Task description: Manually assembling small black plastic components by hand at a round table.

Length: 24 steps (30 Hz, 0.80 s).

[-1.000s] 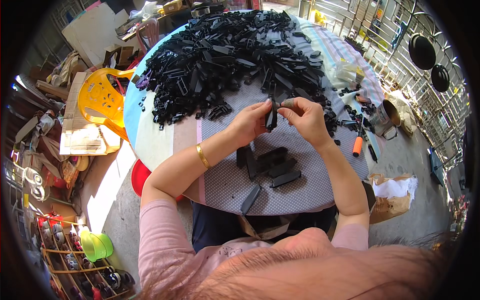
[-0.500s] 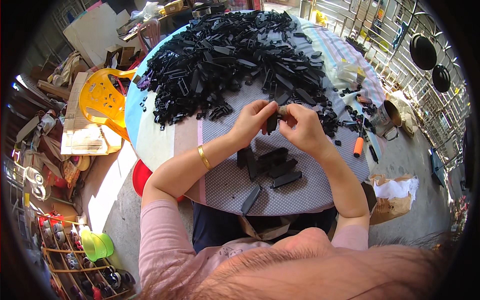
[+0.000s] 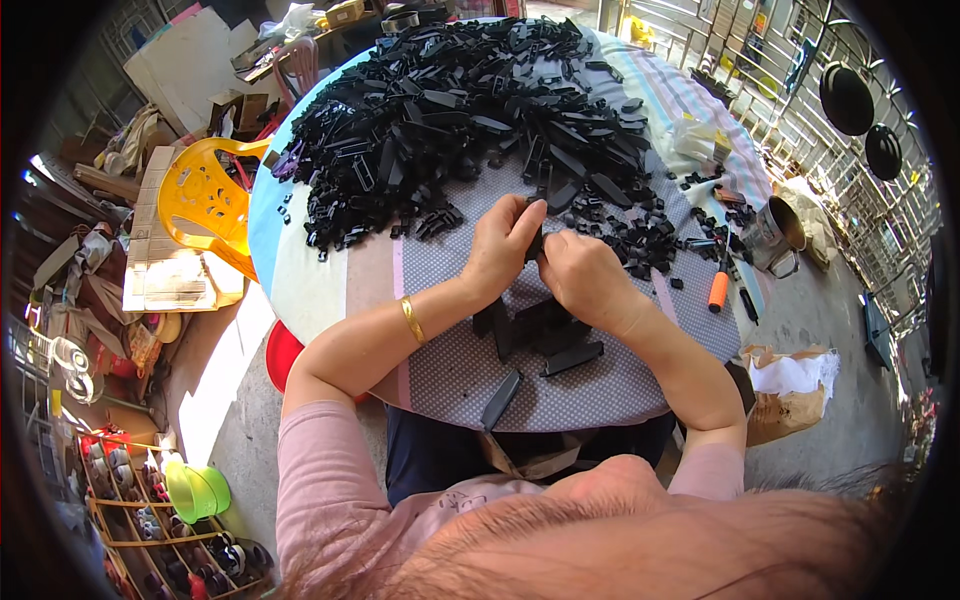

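Both of my hands meet over the round table at the near edge of a big heap of black plastic parts. My left hand is closed around a dark black plastic part, its thumb pointing up along it. Against the same part, my right hand is closed with its fingers curled; the fingertips are mostly hidden. Several long black plastic pieces lie loosely grouped below my hands. One more long piece rests apart, close to the table's near edge.
Small black bits are scattered to the right. Beyond them are an orange-handled tool, a black pen-like item and a metal mug. A yellow chair stands left; a paper bag is on the floor at right.
My right hand has turned over, its back now facing up, and has shifted slightly left and down. My left hand stays nearly in place around the part. The pieces on the table have not moved.
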Available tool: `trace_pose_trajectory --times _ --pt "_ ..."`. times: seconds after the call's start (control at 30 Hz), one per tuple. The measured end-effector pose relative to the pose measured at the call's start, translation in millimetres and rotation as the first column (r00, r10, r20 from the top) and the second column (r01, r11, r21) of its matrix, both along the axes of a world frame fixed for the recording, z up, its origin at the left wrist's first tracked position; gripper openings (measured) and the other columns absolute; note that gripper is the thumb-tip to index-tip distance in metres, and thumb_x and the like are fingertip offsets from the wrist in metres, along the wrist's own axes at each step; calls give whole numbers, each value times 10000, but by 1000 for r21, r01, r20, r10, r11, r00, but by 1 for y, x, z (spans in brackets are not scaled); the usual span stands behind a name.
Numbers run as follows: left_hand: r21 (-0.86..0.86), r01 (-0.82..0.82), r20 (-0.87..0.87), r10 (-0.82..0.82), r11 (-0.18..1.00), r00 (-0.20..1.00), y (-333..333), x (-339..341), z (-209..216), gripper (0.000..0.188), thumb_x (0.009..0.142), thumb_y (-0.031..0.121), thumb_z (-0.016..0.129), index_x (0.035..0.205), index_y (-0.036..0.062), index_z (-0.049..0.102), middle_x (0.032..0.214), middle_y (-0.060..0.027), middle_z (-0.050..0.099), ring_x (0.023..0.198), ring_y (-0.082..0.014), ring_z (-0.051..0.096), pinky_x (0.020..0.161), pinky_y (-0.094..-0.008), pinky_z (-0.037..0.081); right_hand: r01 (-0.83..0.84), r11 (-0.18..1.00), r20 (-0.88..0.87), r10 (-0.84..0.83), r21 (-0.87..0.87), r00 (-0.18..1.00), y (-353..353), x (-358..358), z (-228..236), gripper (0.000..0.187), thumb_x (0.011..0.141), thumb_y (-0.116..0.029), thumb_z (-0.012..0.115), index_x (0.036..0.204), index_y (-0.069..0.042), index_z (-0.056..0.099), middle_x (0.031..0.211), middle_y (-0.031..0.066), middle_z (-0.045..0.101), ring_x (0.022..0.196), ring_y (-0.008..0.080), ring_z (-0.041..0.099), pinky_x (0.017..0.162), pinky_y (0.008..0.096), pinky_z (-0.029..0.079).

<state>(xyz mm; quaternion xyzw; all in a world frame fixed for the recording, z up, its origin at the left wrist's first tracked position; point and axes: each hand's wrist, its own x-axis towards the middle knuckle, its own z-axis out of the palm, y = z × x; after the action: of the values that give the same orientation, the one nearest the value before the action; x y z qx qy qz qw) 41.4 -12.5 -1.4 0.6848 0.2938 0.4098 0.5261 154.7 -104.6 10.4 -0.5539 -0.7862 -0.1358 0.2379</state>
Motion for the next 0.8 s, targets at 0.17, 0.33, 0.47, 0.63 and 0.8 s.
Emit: trace_pose_trajectory --times 0.17,0.33,0.47,0.63,0.8 --pt "33 -36 -48 37 999 998 12 1 -2 331 859 285 568 870 -45 563 679 -57 565 621 -94 486 554 -256 421 -46 986 -194 15 -158 981 -5 -6 7 252 735 -233 607 756 3 519 721 149 561 662 329 593 581 388 491" --pt "100 392 -604 -257 915 754 5 -12 17 440 798 394 621 995 2 590 716 -105 598 676 -191 580 595 -304 449 242 944 -334 -308 -225 891 4 62 19 195 729 -206 528 773 -66 657 739 155 625 692 335 606 631 412 483" --pt "98 674 -720 -415 732 556 2 -12 25 493 837 494 530 1015 40 599 724 -111 591 685 -241 564 635 -354 439 421 822 -163 -509 -384 845 3 128 15 192 715 -252 604 778 -87 681 748 127 637 749 298 613 676 389 478" --pt "430 495 -687 -82 755 722 24 13 33 382 810 394 575 862 25 657 787 -175 618 760 -348 584 680 -390 465 393 819 -78 -464 -419 882 16 108 9 198 707 -270 645 820 -115 693 792 115 645 796 286 617 711 382 481" --pt "574 364 -698 205 734 686 40 55 20 390 769 382 628 871 6 642 981 -189 548 861 -343 581 738 -395 477 420 869 -26 -441 -259 897 16 98 -2 166 691 -226 650 800 -103 676 766 134 630 772 289 611 718 384 482"
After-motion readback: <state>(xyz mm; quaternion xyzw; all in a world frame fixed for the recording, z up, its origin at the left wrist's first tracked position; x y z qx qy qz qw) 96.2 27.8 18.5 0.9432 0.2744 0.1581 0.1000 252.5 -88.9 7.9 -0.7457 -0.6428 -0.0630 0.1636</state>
